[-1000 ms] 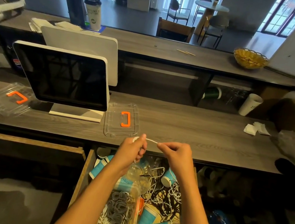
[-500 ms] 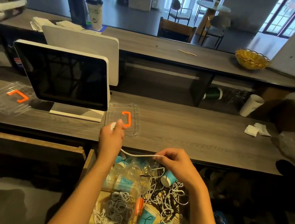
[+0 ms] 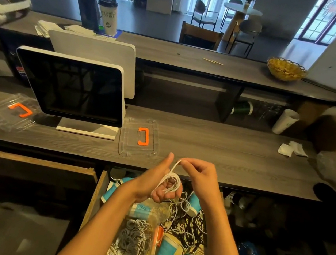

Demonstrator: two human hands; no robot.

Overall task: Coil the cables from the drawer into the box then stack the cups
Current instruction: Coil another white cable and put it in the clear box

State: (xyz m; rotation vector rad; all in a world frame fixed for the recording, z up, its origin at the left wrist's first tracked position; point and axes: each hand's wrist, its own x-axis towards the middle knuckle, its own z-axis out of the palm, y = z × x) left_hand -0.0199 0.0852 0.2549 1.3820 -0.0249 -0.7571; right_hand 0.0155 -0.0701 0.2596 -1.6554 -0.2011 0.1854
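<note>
- Above the open drawer, just in front of the counter edge: left hand holds a small coil of white cable looped round its curled fingers, thumb up.
- Right hand pinches the cable's free run between thumb and fingertips, just above the coil, feeding the next loop.
- Cable looks thin, light, limp (will spring open if released); keep the loops trapped on the left fingers, guide near the coil.
- In the drawer: clear box already holding coiled cables, a loose black-and-white tangle to its right, blue cups lying unstacked.
- Judgement: coiling mid-way; cups not started.
</note>
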